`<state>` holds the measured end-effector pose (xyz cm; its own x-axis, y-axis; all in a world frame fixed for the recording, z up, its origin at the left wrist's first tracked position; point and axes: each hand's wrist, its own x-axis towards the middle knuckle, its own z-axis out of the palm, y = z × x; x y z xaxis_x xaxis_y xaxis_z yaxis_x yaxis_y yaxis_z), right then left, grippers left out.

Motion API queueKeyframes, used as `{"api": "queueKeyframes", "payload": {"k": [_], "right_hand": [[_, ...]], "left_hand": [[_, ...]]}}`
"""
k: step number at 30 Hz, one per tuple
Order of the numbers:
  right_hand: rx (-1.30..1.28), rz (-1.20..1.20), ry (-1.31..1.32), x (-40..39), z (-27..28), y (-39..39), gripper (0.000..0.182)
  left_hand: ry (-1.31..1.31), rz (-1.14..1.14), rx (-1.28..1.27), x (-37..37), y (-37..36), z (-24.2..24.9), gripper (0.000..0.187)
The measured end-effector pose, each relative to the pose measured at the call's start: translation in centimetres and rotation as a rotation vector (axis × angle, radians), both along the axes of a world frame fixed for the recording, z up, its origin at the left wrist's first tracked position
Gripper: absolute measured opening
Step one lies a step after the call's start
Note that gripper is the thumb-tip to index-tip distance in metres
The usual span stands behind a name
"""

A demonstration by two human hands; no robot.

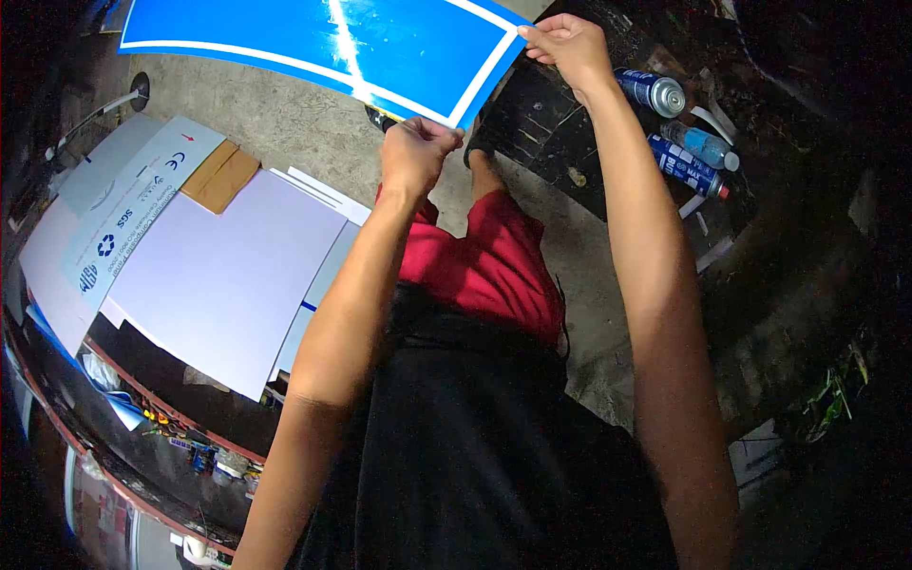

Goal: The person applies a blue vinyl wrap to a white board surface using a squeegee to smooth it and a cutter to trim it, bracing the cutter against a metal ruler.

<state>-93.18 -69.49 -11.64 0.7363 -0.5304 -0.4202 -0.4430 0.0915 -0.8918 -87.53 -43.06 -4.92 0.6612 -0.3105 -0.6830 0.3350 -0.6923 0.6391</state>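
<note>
A glossy blue sheet with a white border line spans the top of the head view, and its upper part is cut off by the frame. My left hand is closed on the sheet's lower edge near the bottom corner. At the right corner, the thumb and fingers of my right hand pinch the sheet. A bright streak of glare crosses the sheet. Just left of my left hand, a small dark object with yellow shows partly below the sheet's edge.
Stacked white panels with a printed sheet and brown cardboard lie at left. Spray-type cans and a plastic bottle lie at right by a dark slatted surface. Shelves with small items are at lower left.
</note>
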Motion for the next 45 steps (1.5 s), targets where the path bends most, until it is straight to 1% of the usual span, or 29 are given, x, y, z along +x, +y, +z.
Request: {"api": "queueKeyframes", "payload": {"k": [1, 5, 11, 13, 17, 19, 20, 24, 26, 30, 33, 38, 43, 45], "right_hand": [[-0.008, 0.007, -0.007, -0.1, -0.4, -0.1, 0.032], [-0.010, -0.003, -0.010, -0.2, -0.7, -0.1, 0.032], [0.003, -0.007, -0.014, -0.2, -1.0, -0.2, 0.032], [-0.010, -0.013, 0.000, -0.1, -0.5, -0.1, 0.032], [0.001, -0.042, 0.002, 0.1, 1.0, 1.1, 0.035], [0.024, -0.114, -0.057, -0.1, 1.0, 1.8, 0.035], [0.025, -0.114, -0.057, -0.2, 1.1, 2.2, 0.035], [0.076, -0.081, -0.045, -0.6, 1.1, 3.3, 0.036], [0.096, -0.029, 0.019, -0.9, 1.3, 3.8, 0.036], [0.117, 0.000, 0.059, -1.0, 1.8, 4.8, 0.031], [0.153, -0.041, -0.006, -1.1, 1.5, 5.4, 0.032], [0.157, 0.002, 0.025, -1.4, 2.0, 6.0, 0.029], [0.183, 0.032, 0.045, -1.7, 2.1, 6.6, 0.027], [0.215, 0.040, 0.038, -1.9, 1.9, 6.9, 0.025]], "left_hand": [[-0.045, -0.039, 0.061, 0.0, -0.1, 0.0, 0.018], [-0.063, -0.028, 0.046, -0.2, 0.2, -0.9, 0.020], [-0.080, -0.052, 0.090, -0.1, 0.2, -1.0, 0.020], [-0.064, -0.037, 0.048, -0.1, 0.4, -1.4, 0.020], [-0.067, -0.052, 0.079, -0.1, 0.3, -1.1, 0.021], [-0.068, -0.038, 0.058, -0.2, 0.4, -1.2, 0.020], [-0.068, -0.037, 0.059, -0.2, 0.4, -1.2, 0.020], [-0.065, -0.026, 0.041, -0.3, 0.5, -1.6, 0.020], [-0.071, -0.025, 0.043, -0.3, 0.6, -1.8, 0.021], [-0.070, -0.025, 0.042, -0.3, 0.5, -1.5, 0.021], [-0.059, -0.024, 0.045, -0.3, 0.5, -1.5, 0.021], [-0.055, -0.017, 0.011, -0.3, 1.0, -2.5, 0.022], [-0.065, -0.035, 0.100, -0.2, 0.4, -1.3, 0.022], [-0.063, -0.037, 0.098, -0.2, 0.3, -1.2, 0.022]]}}
